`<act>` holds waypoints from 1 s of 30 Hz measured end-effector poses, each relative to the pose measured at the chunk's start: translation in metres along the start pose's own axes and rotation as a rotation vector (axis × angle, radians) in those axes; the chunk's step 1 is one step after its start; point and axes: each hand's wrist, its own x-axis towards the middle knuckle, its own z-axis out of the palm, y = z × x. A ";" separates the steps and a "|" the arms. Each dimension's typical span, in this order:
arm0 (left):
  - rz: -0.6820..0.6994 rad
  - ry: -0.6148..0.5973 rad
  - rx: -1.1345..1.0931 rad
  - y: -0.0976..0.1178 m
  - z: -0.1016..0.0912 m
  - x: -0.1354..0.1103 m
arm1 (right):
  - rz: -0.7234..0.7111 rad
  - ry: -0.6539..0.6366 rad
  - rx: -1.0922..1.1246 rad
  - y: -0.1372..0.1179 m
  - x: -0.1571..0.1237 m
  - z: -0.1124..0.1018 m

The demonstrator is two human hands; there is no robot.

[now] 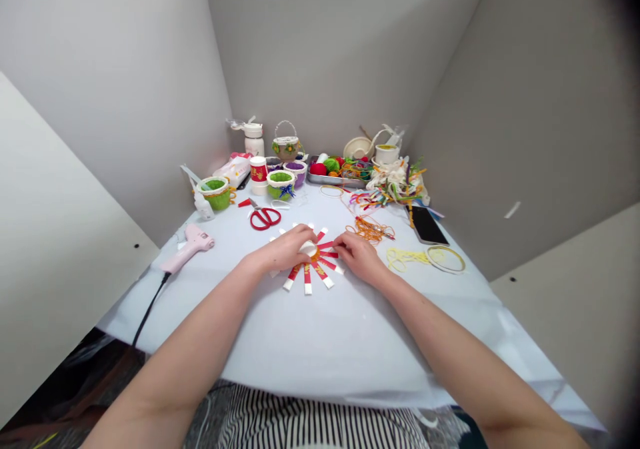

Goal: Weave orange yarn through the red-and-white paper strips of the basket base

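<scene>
A paper cup cut into red-and-white strips (307,279) lies splayed like a sun on the table, its strips fanning out around a white round base. Orange cord (315,256) shows around that base, between the strips. My left hand (287,248) lies over the left side of the cup, fingers curled onto the base and gripping it. At the right side my right hand (357,254) has its fingertips pinched together by the strip ends; what sits between them is too small to make out. A loose tangle of orange cord (370,229) lies just beyond my right hand.
Red-handled scissors (265,218) and a pink glue gun (190,246) with a black cable are on the left. Small green cups (281,186) and a tray of yarn (337,181) stand behind. A phone (429,226), yellow cord (407,258) and a ring (446,259) lie right.
</scene>
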 end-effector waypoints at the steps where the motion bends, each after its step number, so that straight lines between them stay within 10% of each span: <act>1: -0.017 -0.005 0.016 0.000 0.000 0.000 | -0.008 -0.012 0.013 -0.002 -0.001 -0.002; 23: -0.062 -0.130 0.038 -0.018 -0.009 -0.004 | -0.240 -0.195 -0.306 -0.028 -0.084 -0.016; 30: -0.049 -0.146 0.014 -0.019 -0.010 -0.002 | -0.023 -0.111 -0.363 -0.022 -0.064 -0.019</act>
